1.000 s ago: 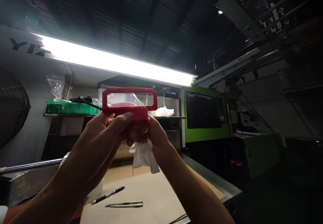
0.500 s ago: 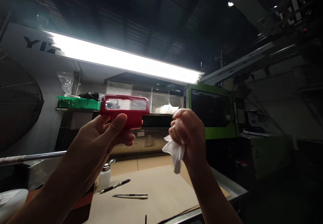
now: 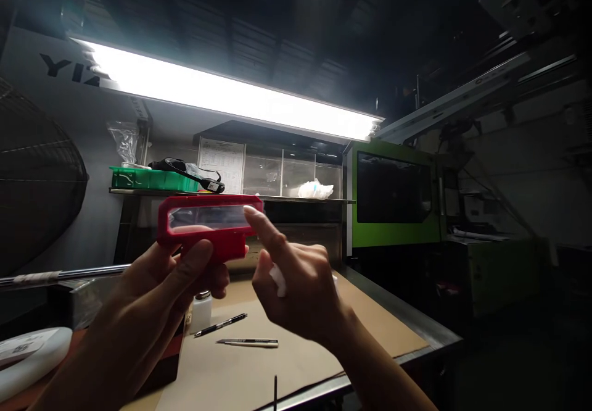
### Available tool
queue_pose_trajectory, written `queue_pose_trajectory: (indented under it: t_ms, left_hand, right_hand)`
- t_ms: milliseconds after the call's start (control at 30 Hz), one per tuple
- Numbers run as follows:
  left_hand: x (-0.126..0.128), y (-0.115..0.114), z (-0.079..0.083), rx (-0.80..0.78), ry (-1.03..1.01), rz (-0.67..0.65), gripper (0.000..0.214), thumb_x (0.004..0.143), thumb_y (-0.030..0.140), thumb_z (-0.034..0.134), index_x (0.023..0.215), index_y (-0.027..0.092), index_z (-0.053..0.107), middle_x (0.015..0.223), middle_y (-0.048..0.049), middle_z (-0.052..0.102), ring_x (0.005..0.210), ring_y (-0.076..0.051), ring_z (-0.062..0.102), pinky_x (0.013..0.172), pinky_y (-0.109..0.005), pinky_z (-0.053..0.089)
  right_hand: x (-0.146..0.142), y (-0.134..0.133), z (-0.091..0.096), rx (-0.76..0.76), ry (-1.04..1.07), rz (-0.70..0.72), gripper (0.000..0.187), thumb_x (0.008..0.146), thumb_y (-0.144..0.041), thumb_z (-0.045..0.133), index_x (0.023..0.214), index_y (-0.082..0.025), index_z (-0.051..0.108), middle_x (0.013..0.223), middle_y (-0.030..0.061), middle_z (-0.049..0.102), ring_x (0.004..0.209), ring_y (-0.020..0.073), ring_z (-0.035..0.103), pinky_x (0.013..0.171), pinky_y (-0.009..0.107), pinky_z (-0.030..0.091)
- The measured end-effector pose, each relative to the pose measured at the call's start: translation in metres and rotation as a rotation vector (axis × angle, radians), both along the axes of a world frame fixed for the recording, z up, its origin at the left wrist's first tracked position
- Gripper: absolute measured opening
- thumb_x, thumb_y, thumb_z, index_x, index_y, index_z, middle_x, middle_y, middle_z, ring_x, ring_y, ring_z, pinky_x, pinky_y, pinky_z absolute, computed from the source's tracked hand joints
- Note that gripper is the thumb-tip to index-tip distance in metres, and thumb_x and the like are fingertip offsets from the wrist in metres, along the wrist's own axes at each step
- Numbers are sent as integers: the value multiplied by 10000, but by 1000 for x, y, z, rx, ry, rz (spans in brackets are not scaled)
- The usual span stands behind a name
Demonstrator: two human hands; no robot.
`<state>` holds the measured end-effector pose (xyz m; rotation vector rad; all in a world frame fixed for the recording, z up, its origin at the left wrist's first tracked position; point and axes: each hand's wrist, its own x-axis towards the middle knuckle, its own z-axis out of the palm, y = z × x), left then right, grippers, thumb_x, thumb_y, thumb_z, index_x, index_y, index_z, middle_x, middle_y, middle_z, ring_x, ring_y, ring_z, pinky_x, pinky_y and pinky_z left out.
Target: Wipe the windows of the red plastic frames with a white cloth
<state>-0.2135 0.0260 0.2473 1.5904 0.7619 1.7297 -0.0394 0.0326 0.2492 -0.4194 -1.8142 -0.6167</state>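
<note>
Left hand (image 3: 185, 275) grips a red plastic frame (image 3: 208, 224) with a clear window, raised above the cardboard-covered table (image 3: 296, 361). Right hand (image 3: 300, 287), just beside the frame, clutches a white cloth (image 3: 279, 278), forefinger touching the frame's right end. Below the frame on the table: pen (image 3: 221, 325), knife (image 3: 247, 342), small bottle (image 3: 201, 311).

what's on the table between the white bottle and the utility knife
A black pen lies there on the brown cardboard, between the white bottle and the utility knife, seen in the head view.
</note>
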Motion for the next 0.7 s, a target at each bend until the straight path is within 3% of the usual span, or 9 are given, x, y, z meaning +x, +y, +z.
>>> queue_pose_trajectory:
  t_ms: [167, 267, 333, 467, 700]
  left_hand:
    - [-5, 10, -10, -82, -157, -214, 342, 623, 444, 766, 862, 208, 702, 563, -19, 665, 541, -146, 576, 485, -230, 493]
    - [0, 13, -15, -112, -243, -322, 305, 633, 376, 778, 878, 210, 709, 679, -47, 719, 504, -124, 550, 480, -235, 496]
    - [3, 13, -17, -109, -263, -341, 275, 647, 356, 774, 873, 211, 710, 743, -70, 740, 491, -106, 538, 471, -214, 489]
    - [8, 10, -21, -74, -297, -345, 242, 687, 327, 755, 889, 205, 705, 763, -82, 750, 473, -81, 526, 459, -173, 466]
    - [7, 14, -26, -130, -261, -291, 398, 611, 404, 792, 934, 204, 674, 709, -20, 707, 493, -92, 519, 482, -193, 462]
  right_hand:
    - [-4, -5, -3, -656, 459, 716, 404, 832, -196, 490, 1232, -172, 545, 466, -97, 386, 381, 50, 303, 363, 173, 262]
    - [-6, 3, -1, -956, 494, 1061, 371, 805, -192, 516, 1164, -142, 598, 417, -114, 341, 369, 37, 225, 353, 163, 201]
    - [-7, 7, -1, -1058, 461, 1207, 357, 793, -179, 522, 1134, -141, 621, 401, -119, 322, 359, 33, 186, 342, 164, 167]
    - [-9, 6, -3, -1069, 464, 1274, 362, 790, -170, 523, 1134, -142, 632, 397, -115, 328, 362, 34, 191, 349, 169, 166]
    - [-7, 1, -11, -1038, 441, 1100, 499, 797, -207, 542, 1292, -144, 517, 396, -122, 339, 364, 39, 236, 374, 176, 202]
